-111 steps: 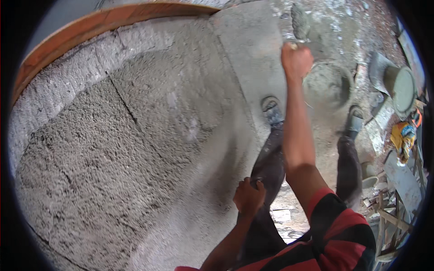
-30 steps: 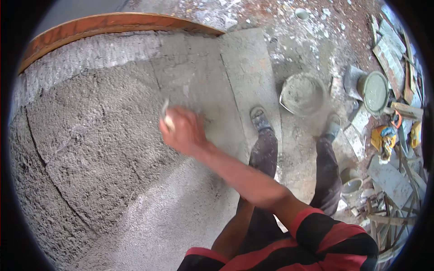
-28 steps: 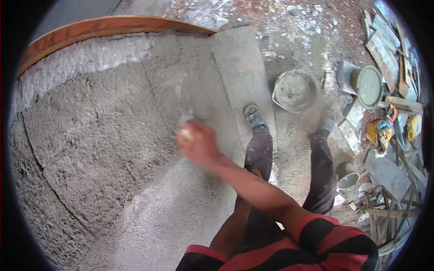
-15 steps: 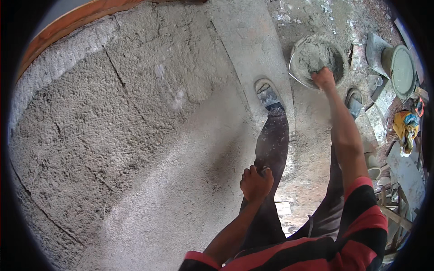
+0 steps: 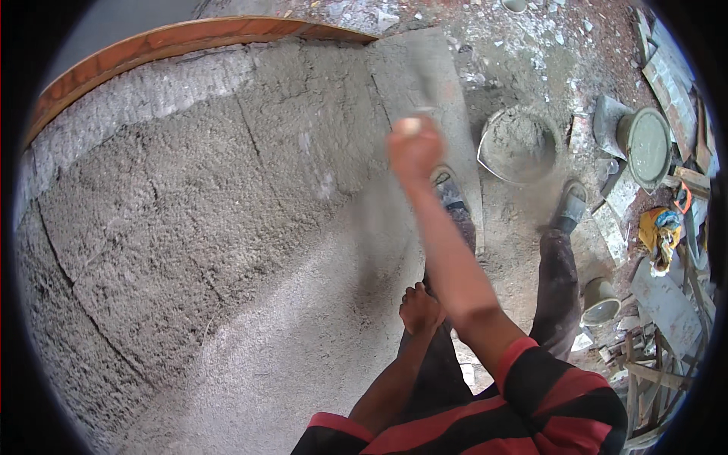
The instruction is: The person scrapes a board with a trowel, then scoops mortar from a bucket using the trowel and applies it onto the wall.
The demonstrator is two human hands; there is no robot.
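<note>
Handle (image 5: 410,126), pale at its end, sits inside the curled fingers of my right hand (image 5: 415,152); grip wrapped around it, nothing spread. Trowel-like tool (image 5: 424,77) extends from the far side of the grip as a grey blur. Load on its blade: cannot tell. Judgement: wrist kept stiff and blade face level, so that any load would stay on; unhurried arm, since the blur suggests speed.

Just right of the wrist and a little nearer me: left sandal (image 5: 447,183), on a flat grey strip (image 5: 469,220) that also runs out beyond the grip. Judgement: blade best kept clear of that foot.

Right of the grip, apart from it: bucket (image 5: 506,177) holding wet-looking grey mortar (image 5: 519,136). Judgement: small, even scoops should be easier to control one-handed.

Left of the grip: broad rough grey surface (image 5: 159,220). Judgement: a low, constant blade angle and even pressure should leave fewer ridges on it.

Back toward my body from the grip: left hand (image 5: 421,311), curled against my left leg (image 5: 441,371); whether it encloses anything, cannot tell. Seems a useful brace.

Farthest: orange-brown board (image 5: 189,35), beyond the grip to the left; second bucket (image 5: 624,140), well to the right.
</note>
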